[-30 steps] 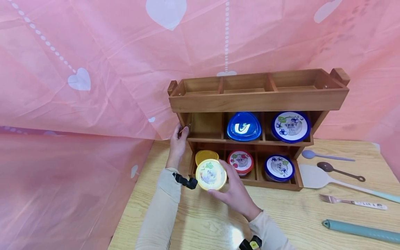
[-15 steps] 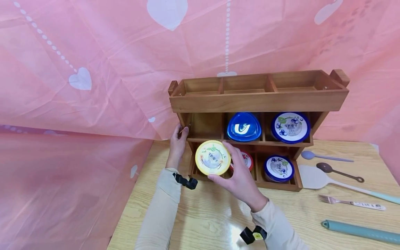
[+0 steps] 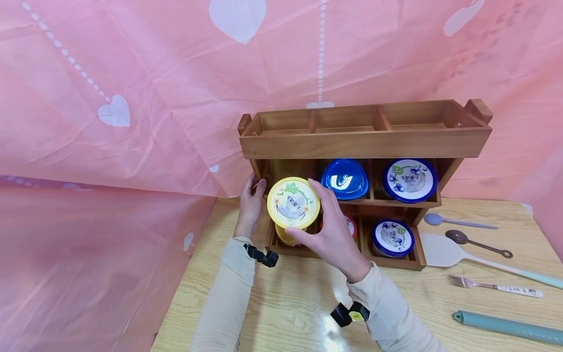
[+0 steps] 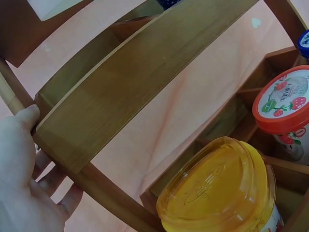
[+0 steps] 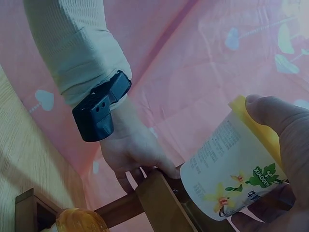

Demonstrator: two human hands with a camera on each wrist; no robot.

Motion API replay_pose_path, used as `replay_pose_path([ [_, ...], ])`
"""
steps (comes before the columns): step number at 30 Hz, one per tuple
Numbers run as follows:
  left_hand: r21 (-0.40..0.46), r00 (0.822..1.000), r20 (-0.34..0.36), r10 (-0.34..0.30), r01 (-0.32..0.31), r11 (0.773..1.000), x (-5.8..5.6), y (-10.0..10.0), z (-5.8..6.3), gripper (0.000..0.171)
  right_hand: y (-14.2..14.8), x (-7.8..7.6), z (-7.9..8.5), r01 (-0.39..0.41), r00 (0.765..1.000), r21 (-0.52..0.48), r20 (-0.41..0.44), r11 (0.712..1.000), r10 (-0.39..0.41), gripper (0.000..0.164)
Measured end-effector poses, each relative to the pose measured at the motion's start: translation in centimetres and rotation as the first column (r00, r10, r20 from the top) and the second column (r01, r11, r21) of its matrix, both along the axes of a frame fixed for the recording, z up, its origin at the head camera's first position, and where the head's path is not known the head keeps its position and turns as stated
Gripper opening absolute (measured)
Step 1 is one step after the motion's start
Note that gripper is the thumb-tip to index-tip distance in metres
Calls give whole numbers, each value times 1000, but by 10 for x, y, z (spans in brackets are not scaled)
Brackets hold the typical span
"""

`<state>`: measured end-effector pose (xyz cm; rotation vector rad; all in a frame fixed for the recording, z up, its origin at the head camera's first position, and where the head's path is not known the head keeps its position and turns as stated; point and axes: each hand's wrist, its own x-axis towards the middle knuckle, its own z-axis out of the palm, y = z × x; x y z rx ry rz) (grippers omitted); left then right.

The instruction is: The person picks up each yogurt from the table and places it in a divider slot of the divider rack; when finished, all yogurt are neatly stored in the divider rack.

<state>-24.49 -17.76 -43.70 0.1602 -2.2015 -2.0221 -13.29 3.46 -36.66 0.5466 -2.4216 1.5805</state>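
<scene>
My right hand [image 3: 336,234] grips a white tub with a yellow lid [image 3: 293,203], thumb and fingers around its rim. Flowers and green leaves are printed on the tub's side [image 5: 227,164] in the right wrist view. It is held at the left compartment of the middle tier of a wooden rack [image 3: 365,143], lid facing the head camera. My left hand [image 3: 249,203] holds the rack's left side post, thumb in front and fingers curled behind. Below the held tub, a container with a clear amber lid [image 4: 212,188] sits in the lower left compartment, mostly covered in the head view.
Blue-lidded containers [image 3: 344,179] fill the middle tier's other compartments. A red-lidded tub [image 4: 285,99] and another blue-lidded tub [image 3: 393,238] stand in the lower tier. Right of the rack lie spoons [image 3: 457,236], a white spatula [image 3: 442,249], a fork [image 3: 494,285] and a teal rod [image 3: 506,325].
My right hand has raised the yellow-lidded tub from in front of the lower tier to the middle tier's left compartment. My left hand has stayed on the rack.
</scene>
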Motion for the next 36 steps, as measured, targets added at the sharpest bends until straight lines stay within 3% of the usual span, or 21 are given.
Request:
replay_pose_path([
  [8, 6, 1000, 8, -14, 14, 1000, -1, -1, 0, 54, -7, -7, 6, 20, 1000, 14, 12, 1000, -20, 101],
  [20, 34, 1000, -6, -5, 5, 999, -3, 0, -1, 48, -20, -37, 10, 22, 999, 35, -28, 999, -21, 100],
  [36, 41, 1000, -16, -13, 14, 999, -1, 1, -1, 50, -34, -62, 0, 81, 997, 37, -22, 996, -80, 95],
])
